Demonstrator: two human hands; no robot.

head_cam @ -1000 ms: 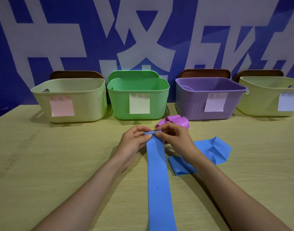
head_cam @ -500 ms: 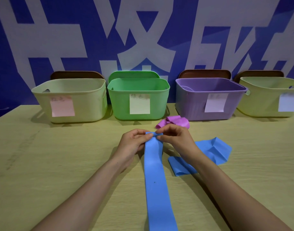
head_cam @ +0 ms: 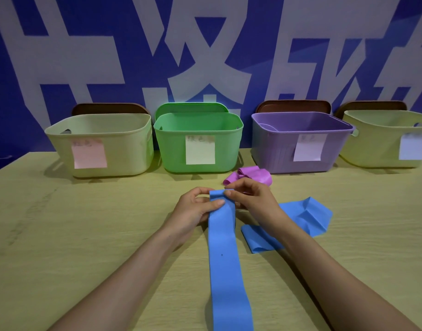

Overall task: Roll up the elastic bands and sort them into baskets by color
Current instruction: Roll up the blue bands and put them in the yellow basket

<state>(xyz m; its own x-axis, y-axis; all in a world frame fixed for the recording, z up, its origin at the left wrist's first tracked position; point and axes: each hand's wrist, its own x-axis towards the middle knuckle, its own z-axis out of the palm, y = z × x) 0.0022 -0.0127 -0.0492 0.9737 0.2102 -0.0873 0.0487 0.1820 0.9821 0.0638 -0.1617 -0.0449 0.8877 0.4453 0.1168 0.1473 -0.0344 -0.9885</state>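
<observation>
Evidently both hands, left hand (head_cam: 195, 209) and right hand (head_cam: 251, 199), pinch the far end of the long flat blue elastic band (head_cam: 223, 254) lying along the wooden table (head_cam: 85, 235), seemingly to begin rolling it.

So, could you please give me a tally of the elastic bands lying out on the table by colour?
Blue: 2, the long strip and the folded band
Purple: 1, the crumpled band
Total: 3
</observation>
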